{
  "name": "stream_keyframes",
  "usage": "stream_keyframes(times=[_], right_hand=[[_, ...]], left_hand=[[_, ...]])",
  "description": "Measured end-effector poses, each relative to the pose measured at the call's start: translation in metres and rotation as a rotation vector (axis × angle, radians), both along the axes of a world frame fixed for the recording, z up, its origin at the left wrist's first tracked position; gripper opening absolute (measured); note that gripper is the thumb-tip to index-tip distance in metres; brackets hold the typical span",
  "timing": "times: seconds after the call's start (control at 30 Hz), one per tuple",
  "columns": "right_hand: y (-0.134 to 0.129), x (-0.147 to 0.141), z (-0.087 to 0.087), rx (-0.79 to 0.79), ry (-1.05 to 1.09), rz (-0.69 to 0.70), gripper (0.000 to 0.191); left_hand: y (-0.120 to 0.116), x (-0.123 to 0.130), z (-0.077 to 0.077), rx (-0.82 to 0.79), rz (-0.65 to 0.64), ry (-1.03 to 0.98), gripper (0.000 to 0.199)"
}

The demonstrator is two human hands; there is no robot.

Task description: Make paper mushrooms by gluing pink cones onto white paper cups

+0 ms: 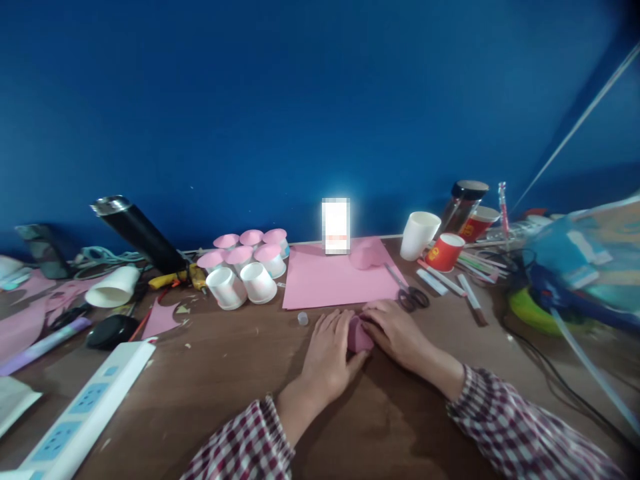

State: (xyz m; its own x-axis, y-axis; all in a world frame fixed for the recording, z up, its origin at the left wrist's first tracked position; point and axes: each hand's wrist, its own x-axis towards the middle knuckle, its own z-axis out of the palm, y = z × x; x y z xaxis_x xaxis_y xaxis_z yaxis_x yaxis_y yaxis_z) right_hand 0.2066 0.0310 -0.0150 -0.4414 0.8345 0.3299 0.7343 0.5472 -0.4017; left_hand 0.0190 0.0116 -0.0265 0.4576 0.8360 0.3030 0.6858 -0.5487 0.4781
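Left hand: we see our left hand (325,353) palm down, fingers side by side along the left of the pink piece, thumb by its near edge; whether it grips or only presses, we cannot tell.
Right hand: our right hand (397,333) bends over the piece's right side, fingertips on it; its underside is hidden, so we cannot tell how tightly it closes.
Pink piece: the small pink piece (359,335) lies between our two hands, touching both, its outline partly covered.
Pink sheet: just beyond our fingers, the large pink sheet (325,290) lies flat, a rounded pink cutout (365,258) on its far part.
Scissors: just beyond our right hand, the dark-handled scissors (413,299) reach onto the sheet.
Clear cap: a small clear cap (303,319) sits just left of our left fingertips.
Cups: farther out to the left of our left hand, we have two white cups (227,289) before six pink-topped cups (270,259); beyond our right hand stand a tall white cup (420,235) and a red cup (445,252).
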Motion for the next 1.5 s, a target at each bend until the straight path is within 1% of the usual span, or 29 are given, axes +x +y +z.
stream_keyframes(times=[0.13, 0.2, 0.27, 0.3, 0.37, 0.43, 0.47, 0.57, 0.63, 0.7, 0.77, 0.83, 1.03, 1.27, 1.37, 1.5], right_hand=[[-0.001, -0.001, 0.001, -0.053, 0.079, 0.043, 0.018], [-0.003, -0.003, 0.002, -0.085, 0.204, 0.047, 0.018], [-0.005, -0.006, 0.005, -0.144, 0.407, 0.005, 0.019], [-0.006, -0.006, 0.007, -0.208, 0.534, -0.027, 0.021], [-0.006, -0.004, 0.011, -0.405, 0.812, -0.093, 0.025], [-0.003, 0.003, 0.017, -0.645, 1.049, -0.129, 0.03], [-0.001, 0.008, 0.021, -0.749, 1.134, -0.137, 0.03], [0.006, 0.024, 0.03, -0.966, 1.25, -0.099, 0.03], [0.009, 0.031, 0.034, -1.046, 1.27, -0.052, 0.033], [0.009, 0.031, 0.035, -1.081, 1.274, -0.016, 0.035], [0.008, 0.028, 0.034, -1.092, 1.277, -0.003, 0.034], [0.006, 0.024, 0.031, -1.103, 1.283, 0.0, 0.033], [0.006, 0.021, 0.026, -1.131, 1.35, -0.016, 0.032], [0.006, 0.017, 0.015, -1.167, 1.328, 0.042, 0.029], [0.006, 0.018, 0.019, -1.133, 1.338, 0.031, 0.029], [0.009, 0.028, 0.03, -1.071, 1.332, 0.001, 0.035]], left_hand=[[0.0, -0.001, 0.0, -0.031, -0.013, -0.016, 0.064], [0.0, -0.001, 0.001, -0.044, -0.016, -0.048, 0.064], [0.0, -0.001, 0.002, -0.063, -0.027, -0.132, 0.061], [0.0, 0.0, 0.002, -0.082, -0.027, -0.209, 0.058], [-0.001, 0.001, 0.005, -0.162, 0.004, -0.449, 0.049], [0.0, 0.002, 0.008, -0.302, 0.078, -0.728, 0.041], [0.001, 0.002, 0.01, -0.396, 0.112, -0.842, 0.038], [0.006, -0.002, 0.017, -0.577, 0.206, -1.086, 0.035], [0.01, -0.006, 0.023, -0.723, 0.231, -1.21, 0.034], [0.011, -0.008, 0.028, -0.82, 0.221, -1.281, 0.034], [0.011, -0.009, 0.031, -0.86, 0.207, -1.301, 0.034], [0.011, -0.008, 0.031, -0.868, 0.192, -1.292, 0.033], [0.01, -0.007, 0.025, -0.845, 0.18, -1.25, 0.033], [0.01, -0.005, 0.021, -0.836, 0.214, -1.236, 0.035], [0.01, -0.004, 0.022, -0.833, 0.24, -1.229, 0.035], [0.009, -0.005, 0.029, -0.821, 0.25, -1.126, 0.035]])
